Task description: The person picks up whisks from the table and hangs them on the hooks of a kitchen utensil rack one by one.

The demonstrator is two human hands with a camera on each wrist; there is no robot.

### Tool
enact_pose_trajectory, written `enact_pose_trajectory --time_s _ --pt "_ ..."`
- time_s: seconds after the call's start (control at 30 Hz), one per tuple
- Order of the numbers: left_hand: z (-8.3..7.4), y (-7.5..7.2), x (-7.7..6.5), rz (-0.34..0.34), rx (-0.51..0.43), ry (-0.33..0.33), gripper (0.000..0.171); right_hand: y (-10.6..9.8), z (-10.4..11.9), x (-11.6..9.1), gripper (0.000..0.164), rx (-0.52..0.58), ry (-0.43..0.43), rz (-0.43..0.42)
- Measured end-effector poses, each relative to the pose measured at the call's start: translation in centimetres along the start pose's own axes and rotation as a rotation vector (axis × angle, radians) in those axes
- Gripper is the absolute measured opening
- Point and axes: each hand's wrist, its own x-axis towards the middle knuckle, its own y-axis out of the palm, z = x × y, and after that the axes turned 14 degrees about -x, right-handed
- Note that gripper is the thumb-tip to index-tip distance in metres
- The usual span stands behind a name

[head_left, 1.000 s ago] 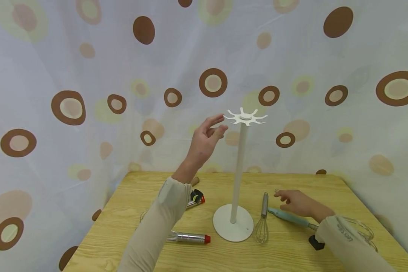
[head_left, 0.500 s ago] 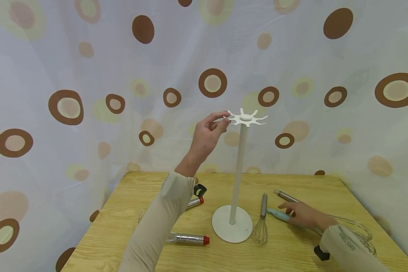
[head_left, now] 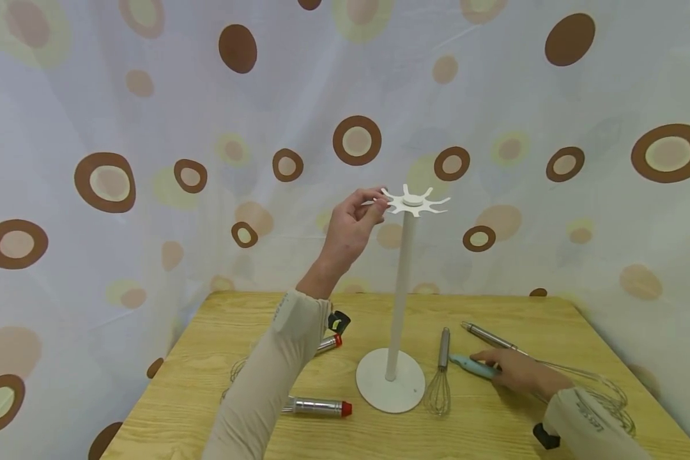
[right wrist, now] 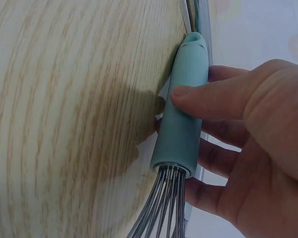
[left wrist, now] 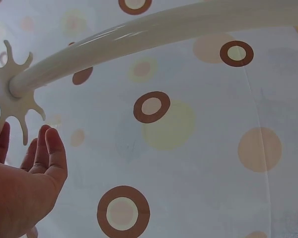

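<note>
A white utensil stand (head_left: pixel 401 287) with a round base and a ring of hook-like prongs on top stands upright on the wooden table. My left hand (head_left: pixel 347 233) is raised at its top, thumb and forefinger pinching one of the left prongs (left wrist: pixel 21 130). Low on the right, my right hand (head_left: pixel 520 372) grips the light-blue handle of a whisk (right wrist: pixel 181 126). Its thumb lies over the handle while the other fingers pass behind it. The whisk lies along the table, and in the head view the hand and sleeve hide much of its wire end.
A small steel whisk (head_left: pixel 439 377) lies just right of the base, and a longer steel-handled one (head_left: pixel 489 335) lies behind the right hand. On the left are two silver handles with red ends (head_left: pixel 321 407), partly behind the left sleeve. A patterned curtain (head_left: pixel 299 255) backs the table.
My left hand has moved right and slightly up to the stand's top and now pinches a prong. My right hand has lowered onto the blue whisk handle and taken hold of it.
</note>
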Motion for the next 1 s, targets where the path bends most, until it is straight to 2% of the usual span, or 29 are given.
enact_pose_trajectory --time_s 0.2,0.33,0.53,0.7,1.0 --pt "0.4 0.2 -0.2 0.035 -0.003 0.018 0.013 0.1 0.0 0.1 0.049 -0.021 0.001 -0.015" --pt "0.5 0.3 -0.2 0.04 0.007 0.033 0.013 0.3 -0.2 0.2 0.048 -0.06 -0.029 -0.076" --pt "0.6 0.6 -0.1 0.031 0.007 0.041 0.012 -0.9 0.4 -0.1 0.053 -0.063 -0.081 -0.173" --pt "0.6 0.7 -0.2 0.025 -0.004 0.054 0.012 -2.1 1.6 -0.3 0.056 -0.091 -0.084 -0.291" --pt "0.7 0.9 -0.2 0.031 -0.037 0.05 0.011 -3.5 3.9 0.2 0.055 -0.121 -0.109 -0.55"
